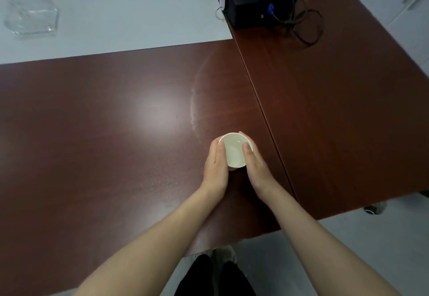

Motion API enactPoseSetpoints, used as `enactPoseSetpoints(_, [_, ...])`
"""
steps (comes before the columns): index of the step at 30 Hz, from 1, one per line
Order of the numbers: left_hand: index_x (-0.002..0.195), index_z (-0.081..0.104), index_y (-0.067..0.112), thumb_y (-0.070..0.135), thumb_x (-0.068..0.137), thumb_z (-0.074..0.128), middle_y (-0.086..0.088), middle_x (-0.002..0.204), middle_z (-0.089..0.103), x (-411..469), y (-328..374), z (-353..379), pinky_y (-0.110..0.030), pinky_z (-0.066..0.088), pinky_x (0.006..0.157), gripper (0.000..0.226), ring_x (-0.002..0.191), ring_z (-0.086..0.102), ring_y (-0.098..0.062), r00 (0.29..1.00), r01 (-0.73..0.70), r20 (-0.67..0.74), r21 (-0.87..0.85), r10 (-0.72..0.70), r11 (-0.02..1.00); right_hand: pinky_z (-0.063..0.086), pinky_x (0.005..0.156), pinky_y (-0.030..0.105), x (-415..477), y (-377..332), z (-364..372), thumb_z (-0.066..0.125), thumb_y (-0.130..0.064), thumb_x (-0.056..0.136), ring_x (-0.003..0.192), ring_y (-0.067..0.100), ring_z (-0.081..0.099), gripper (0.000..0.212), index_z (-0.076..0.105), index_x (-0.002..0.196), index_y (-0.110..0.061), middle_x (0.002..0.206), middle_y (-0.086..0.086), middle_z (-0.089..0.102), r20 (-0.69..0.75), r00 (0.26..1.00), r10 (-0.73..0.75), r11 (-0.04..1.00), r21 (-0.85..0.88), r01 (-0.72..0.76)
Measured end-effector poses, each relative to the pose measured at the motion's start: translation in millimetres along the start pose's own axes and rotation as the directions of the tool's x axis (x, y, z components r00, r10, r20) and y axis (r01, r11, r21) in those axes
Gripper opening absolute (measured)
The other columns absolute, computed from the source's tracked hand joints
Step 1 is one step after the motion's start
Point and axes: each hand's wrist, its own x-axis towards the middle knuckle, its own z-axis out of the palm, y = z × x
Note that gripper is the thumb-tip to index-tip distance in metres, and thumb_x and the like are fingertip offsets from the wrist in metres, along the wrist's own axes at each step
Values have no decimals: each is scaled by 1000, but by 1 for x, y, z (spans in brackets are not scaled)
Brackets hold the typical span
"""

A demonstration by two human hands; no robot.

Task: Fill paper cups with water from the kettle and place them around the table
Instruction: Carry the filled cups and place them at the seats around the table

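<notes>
- Now the left hand and right hand clasp the paper cup from both sides on the near right of the bench.
- Squeezing its thin wall could slop the water.
- Letting go unevenly might tip it.

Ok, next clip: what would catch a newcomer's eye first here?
The white cup, gripped between the left hand and right hand at lower centre over the dark table; a faint glint suggests water inside. Next, the black box tangled with cables at the top right, and a crumpled clear plastic sheet on the grey strip at the top left.
</notes>
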Motion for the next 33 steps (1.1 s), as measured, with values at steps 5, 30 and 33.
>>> enactPoseSetpoints(5, [111,55,10,22,104,28,9,92,58,-3,5,-2,-5,41,71,31,82,54,1,999,41,-3,26,-41,999,29,99,10,1,-5,-3,34,-18,104,123,4,38,42,31,145,-15,141,-1,41,37,998,45,999,-8,-44])
enactPoseSetpoints(30, [144,38,18,26,102,38,5,149,37,-147,118,-114,-22,19,113,43,139,30,-11,840,-84,-541,-49,45,995,27,97,14,-97,-136,55,45,-25,100,121,0,38,49,29,146,-17,150,3,38,375,883,-284,935,-96,341])
enactPoseSetpoints(33, [143,38,19,26,101,39,4,149,36,-188,114,-152,-35,25,116,43,137,32,-11,764,-109,-646,-130,0,986,22,87,7,-127,-140,94,42,-30,101,124,2,38,51,26,147,-18,150,2,38,522,817,-245,914,-157,374])
